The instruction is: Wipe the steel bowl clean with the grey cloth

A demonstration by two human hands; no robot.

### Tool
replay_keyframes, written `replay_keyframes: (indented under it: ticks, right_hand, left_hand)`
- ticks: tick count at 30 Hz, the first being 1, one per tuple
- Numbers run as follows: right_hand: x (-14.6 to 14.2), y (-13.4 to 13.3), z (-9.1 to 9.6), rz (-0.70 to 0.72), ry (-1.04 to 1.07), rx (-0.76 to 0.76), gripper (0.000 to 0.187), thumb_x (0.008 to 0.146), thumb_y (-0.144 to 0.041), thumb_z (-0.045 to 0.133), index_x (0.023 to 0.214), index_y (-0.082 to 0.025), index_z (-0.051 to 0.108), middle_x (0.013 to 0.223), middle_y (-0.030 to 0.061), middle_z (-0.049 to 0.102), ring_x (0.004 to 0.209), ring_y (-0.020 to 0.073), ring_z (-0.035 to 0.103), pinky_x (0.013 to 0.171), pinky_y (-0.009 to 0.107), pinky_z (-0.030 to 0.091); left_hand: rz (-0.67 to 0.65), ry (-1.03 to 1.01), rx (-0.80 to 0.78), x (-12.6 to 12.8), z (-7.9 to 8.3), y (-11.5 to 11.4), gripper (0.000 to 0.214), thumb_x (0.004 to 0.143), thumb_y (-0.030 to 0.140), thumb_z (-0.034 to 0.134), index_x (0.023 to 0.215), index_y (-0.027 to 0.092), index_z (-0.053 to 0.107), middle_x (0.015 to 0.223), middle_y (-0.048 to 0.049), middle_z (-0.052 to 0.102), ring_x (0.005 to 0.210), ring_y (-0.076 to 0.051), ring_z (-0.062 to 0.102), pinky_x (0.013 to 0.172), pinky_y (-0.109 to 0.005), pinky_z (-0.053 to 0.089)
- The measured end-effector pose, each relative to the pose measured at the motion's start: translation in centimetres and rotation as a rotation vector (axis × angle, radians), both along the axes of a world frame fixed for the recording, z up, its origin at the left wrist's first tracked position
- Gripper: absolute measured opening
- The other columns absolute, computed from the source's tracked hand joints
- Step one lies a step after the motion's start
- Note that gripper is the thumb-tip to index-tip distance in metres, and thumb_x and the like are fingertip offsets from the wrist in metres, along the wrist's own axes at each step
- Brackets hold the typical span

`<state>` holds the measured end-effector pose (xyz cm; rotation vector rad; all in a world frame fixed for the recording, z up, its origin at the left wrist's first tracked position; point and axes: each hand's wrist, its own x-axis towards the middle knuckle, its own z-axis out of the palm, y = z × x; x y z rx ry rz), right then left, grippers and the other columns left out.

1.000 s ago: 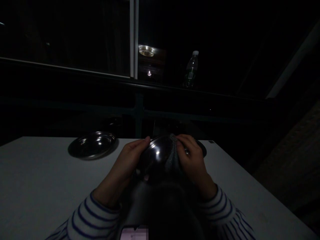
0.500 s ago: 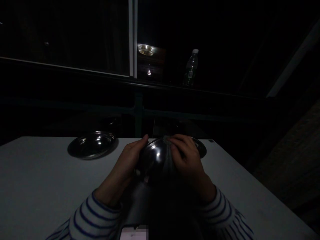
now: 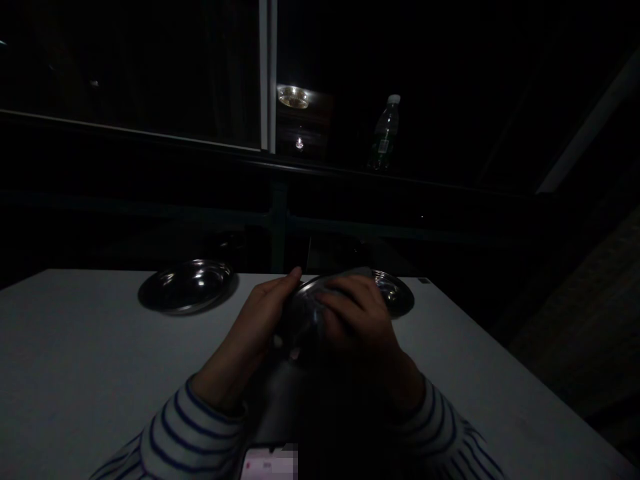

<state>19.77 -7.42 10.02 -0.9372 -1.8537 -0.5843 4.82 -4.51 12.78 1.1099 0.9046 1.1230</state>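
My left hand (image 3: 260,312) is closed on the left rim of a shiny metal bowl (image 3: 300,321), thumb on top and fingertips showing beneath. The bowl is held tilted above the table. My right hand (image 3: 367,317) presses a greyish cloth (image 3: 361,273) against the bowl's right side; the cloth shows past the knuckles, and the rest of it is hidden. One more metal bowl (image 3: 185,288) stands on the table to the left. Behind my right hand, a third metal dish (image 3: 396,297) is partly covered.
A white table (image 3: 90,360) spreads under both arms. A phone (image 3: 263,465) with a lit screen lies at the near edge of view. Beyond the table, a clear plastic bottle (image 3: 385,133) stands on a dark ledge by a window frame (image 3: 269,80). The scene is very dim.
My right hand has shifted left across the bowl with the cloth, now covering more of its surface. More of the dish behind shows. My left hand keeps its hold.
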Motion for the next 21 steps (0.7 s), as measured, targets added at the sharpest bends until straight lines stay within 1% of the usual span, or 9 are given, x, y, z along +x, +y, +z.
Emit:
replay_keyframes:
  ticks: [3,5,8,10,11,13,16,19,21]
  right_hand:
    - [1.4,0.5,0.4,-0.038,0.139,-0.031,0.019,0.082,-0.016,0.047,0.091,-0.017,0.063,0.092,0.0075,0.061,0.087,0.0189,0.054,0.077,0.036,0.045]
    - [1.3,0.5,0.5,-0.058,0.158,-0.032,0.019,0.082,-0.016,0.047,0.092,-0.016,0.063,0.091,0.0081,0.061,0.086,0.0190,0.054,0.076,0.035,0.045]
    - [-0.3,-0.1,0.1,-0.039,0.045,0.018,0.019,0.082,-0.019,0.048,0.091,-0.017,0.064,0.095,0.0081,0.062,0.090,0.0203,0.052,0.078,0.037,0.044]
    - [-1.4,-0.5,-0.3,-0.022,-0.058,0.032,0.018,0.082,-0.024,0.049,0.092,-0.020,0.064,0.097,0.0054,0.063,0.092,0.0206,0.052,0.080,0.038,0.042]
    - [-1.8,-0.5,-0.5,-0.016,-0.092,0.030,0.018,0.082,-0.025,0.049,0.092,-0.021,0.064,0.098,0.0042,0.063,0.093,0.0203,0.052,0.080,0.038,0.041]
    - [-1.7,-0.4,-0.5,-0.020,-0.090,0.018,0.017,0.082,-0.024,0.050,0.092,-0.022,0.064,0.099,0.0037,0.063,0.092,0.0197,0.052,0.080,0.037,0.041]
    - [0.1,0.4,-0.2,-0.031,0.062,-0.015,0.018,0.081,-0.019,0.049,0.090,-0.019,0.064,0.094,0.0061,0.062,0.090,0.0192,0.053,0.079,0.036,0.044]
    - [1.8,0.9,0.3,-0.053,0.234,-0.094,0.019,0.082,-0.016,0.046,0.091,-0.019,0.063,0.090,0.0067,0.061,0.087,0.0188,0.055,0.077,0.036,0.046]
    - [1.9,0.9,0.3,-0.065,0.254,-0.099,0.020,0.082,-0.016,0.046,0.092,-0.018,0.063,0.091,0.0072,0.061,0.087,0.0189,0.055,0.077,0.035,0.046]
  left_hand:
    - [-0.019,0.015,-0.030,0.0,0.2,0.0,0.035,0.064,0.048,0.064,0.052,0.016,0.056,0.046,0.0021,0.054,0.042,-0.010,0.046,0.041,-0.021,0.030]
    - [-0.011,0.027,-0.039,0.0,0.2,0.0,0.035,0.064,0.049,0.064,0.054,0.015,0.057,0.047,0.0011,0.056,0.043,-0.011,0.049,0.042,-0.022,0.032]
    - [0.024,0.040,-0.019,0.1,0.1,0.0,0.037,0.063,0.049,0.064,0.051,0.016,0.054,0.045,0.0028,0.052,0.042,-0.010,0.046,0.042,-0.022,0.030]
    - [0.024,0.041,0.015,0.1,0.0,0.0,0.037,0.064,0.049,0.064,0.050,0.016,0.052,0.045,0.0040,0.050,0.042,-0.009,0.043,0.042,-0.021,0.030]
    - [0.018,0.043,0.028,0.2,0.0,0.0,0.037,0.063,0.049,0.064,0.050,0.016,0.052,0.045,0.0042,0.049,0.042,-0.009,0.042,0.043,-0.021,0.030]
    - [0.016,0.060,0.037,0.2,-0.1,0.1,0.038,0.063,0.050,0.064,0.051,0.016,0.052,0.044,0.0042,0.048,0.042,-0.009,0.042,0.042,-0.022,0.030]
    - [0.033,0.077,0.019,0.1,0.0,0.1,0.039,0.064,0.052,0.062,0.050,0.016,0.052,0.044,0.0031,0.050,0.041,-0.010,0.044,0.042,-0.022,0.030]
    - [0.016,0.064,0.011,0.0,0.2,0.1,0.038,0.065,0.051,0.061,0.051,0.016,0.055,0.046,0.0006,0.055,0.043,-0.012,0.049,0.043,-0.022,0.033]
    - [0.016,0.048,0.018,0.0,0.2,0.0,0.037,0.066,0.050,0.062,0.052,0.016,0.057,0.047,0.0003,0.056,0.044,-0.012,0.050,0.043,-0.022,0.034]
